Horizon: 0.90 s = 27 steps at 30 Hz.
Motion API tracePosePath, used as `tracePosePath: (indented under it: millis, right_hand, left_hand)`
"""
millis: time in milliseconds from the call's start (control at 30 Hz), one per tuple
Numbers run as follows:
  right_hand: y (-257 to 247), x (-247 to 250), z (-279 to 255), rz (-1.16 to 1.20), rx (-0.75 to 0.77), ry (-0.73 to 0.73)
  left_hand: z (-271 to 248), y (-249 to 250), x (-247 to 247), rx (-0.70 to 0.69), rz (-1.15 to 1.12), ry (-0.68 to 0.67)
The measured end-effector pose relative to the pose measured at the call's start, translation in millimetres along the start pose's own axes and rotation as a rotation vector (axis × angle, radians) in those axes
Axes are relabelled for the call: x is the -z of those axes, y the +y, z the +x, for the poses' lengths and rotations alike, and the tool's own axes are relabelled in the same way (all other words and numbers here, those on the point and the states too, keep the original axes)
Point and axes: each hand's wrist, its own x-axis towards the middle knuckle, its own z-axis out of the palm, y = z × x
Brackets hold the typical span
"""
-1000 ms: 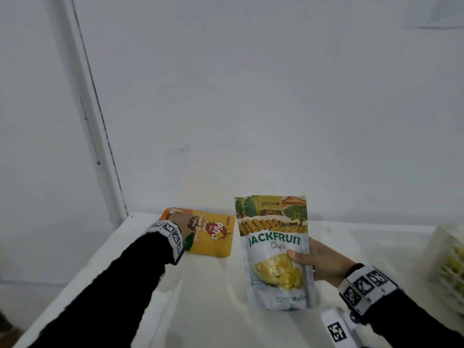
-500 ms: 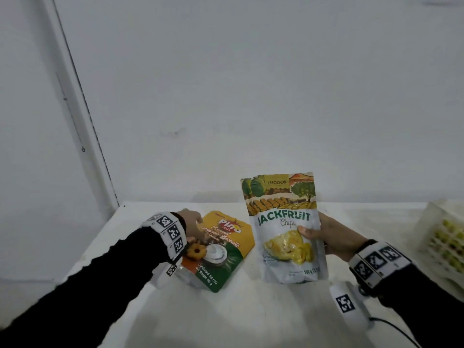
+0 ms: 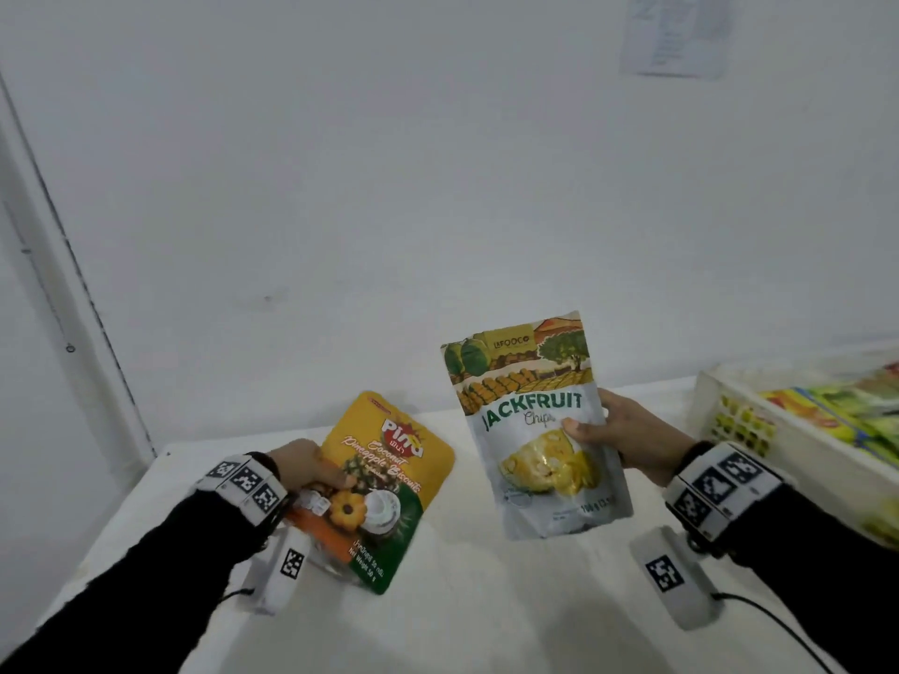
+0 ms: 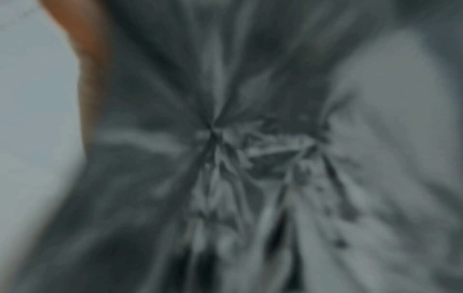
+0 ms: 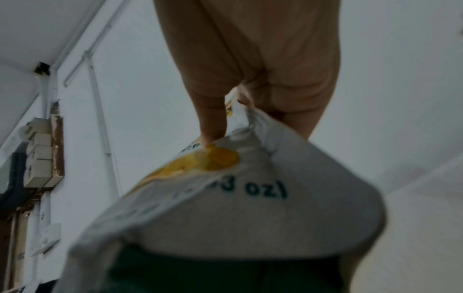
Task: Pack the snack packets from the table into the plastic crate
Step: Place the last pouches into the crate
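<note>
In the head view my right hand (image 3: 591,430) grips a white jackfruit chips pouch (image 3: 535,420) by its right edge and holds it upright above the table. My left hand (image 3: 316,471) holds a yellow pineapple coconut biscuits packet (image 3: 384,484) by its left edge, tilted and lifted off the table. The right wrist view shows the pouch's underside (image 5: 225,198) pinched between thumb (image 5: 213,119) and fingers. A blurred silver packet back (image 4: 250,158) fills the left wrist view. The white plastic crate (image 3: 778,445) stands at the right edge with snack packets inside.
The white table (image 3: 462,600) runs up to a white wall. A cable (image 3: 778,625) trails from my right wrist unit over the table's front right. A paper sheet (image 3: 676,31) hangs on the wall at the upper right.
My left hand has lifted the biscuits packet off the table and drawn it nearer. The jackfruit pouch has risen and shifted right. More of the crate has come into view.
</note>
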Motion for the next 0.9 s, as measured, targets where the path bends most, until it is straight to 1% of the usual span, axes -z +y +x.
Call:
tracePosePath:
  millis: [100,133,233,300,367,467,567,733,833,900]
  right_hand:
    - [-16,25,-21,-0.026,0.074,0.048]
    - [-21,33,-28,-0.028,0.095,0.075]
    - [-34,62,-54,-0.035,0.155,0.182]
    - [-40,85,-74,-0.05,0.194,0.268]
    - [-43,112,-97,-0.067,0.23,0.344]
    - [-42,161,-137,-0.081,0.248,0.456]
    - [-39,218,-178,-0.127,0.224,0.523]
    - [-27,324,-221,-0.313,0.224,0.632]
    - [-21,378,-225,-0.406,0.183,0.661]
    - [-21,405,-223,-0.536,0.145,0.637]
  left_hand:
    - [-12,34,-2,-0.149,-0.204,0.126]
    - [-16,48,-6,-0.199,-0.281,0.129]
    - [-38,102,-25,-0.333,-0.567,0.079]
    - [-56,145,-43,-0.411,-0.71,0.001]
    - [-72,187,-66,-0.465,-0.803,-0.096]
    - [-93,245,-109,-0.503,-0.881,-0.211]
    - [-113,300,-155,-0.552,-0.879,-0.27]
    - [-143,378,-225,-0.569,-0.887,-0.229]
    - [-156,408,-257,-0.59,-0.889,-0.208]
    - [-161,422,-271,-0.597,-0.898,-0.198]
